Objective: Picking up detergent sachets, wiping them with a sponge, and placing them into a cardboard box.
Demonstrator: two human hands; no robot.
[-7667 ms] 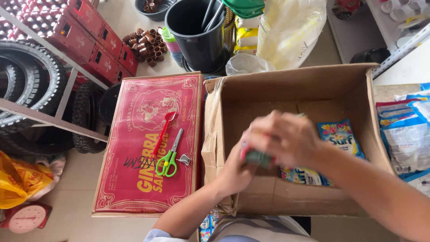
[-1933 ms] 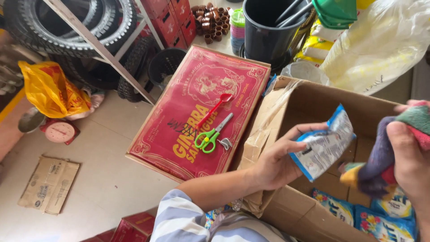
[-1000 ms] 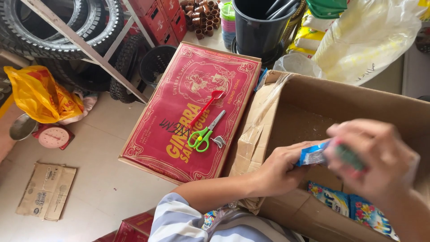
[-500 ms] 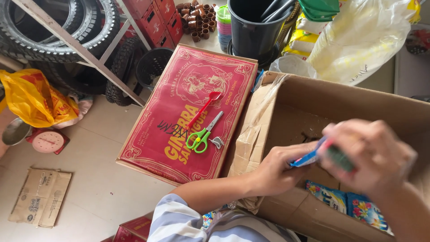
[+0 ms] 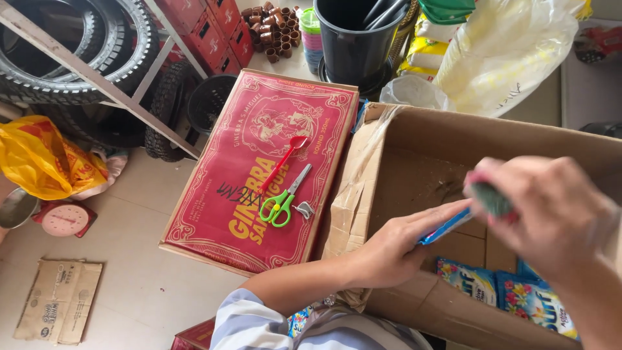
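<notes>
My left hand (image 5: 395, 246) holds a flat blue sachet (image 5: 445, 227) edge-on above the open cardboard box (image 5: 414, 139). My right hand (image 5: 551, 210), blurred, is shut on a dark green and pink cloth (image 5: 490, 198) and presses it against the sachet's upper end. Several blue sachets with flower prints (image 5: 505, 295) lie in the bottom of the box below both hands.
A red printed carton (image 5: 214, 214) left of the box carries green-handled scissors (image 5: 283, 199), a red spoon (image 5: 285, 155) and a small metal clip (image 5: 303, 209). Behind stand a black bucket (image 5: 353, 45), plastic bags (image 5: 505, 45), tyres (image 5: 84, 58) and red crates (image 5: 217, 26). A yellow bag (image 5: 45, 159) lies at left.
The sachet has turned from face-on to edge-on in my left hand. My right hand with the cloth has come down from the right onto the sachet and rubs along it.
</notes>
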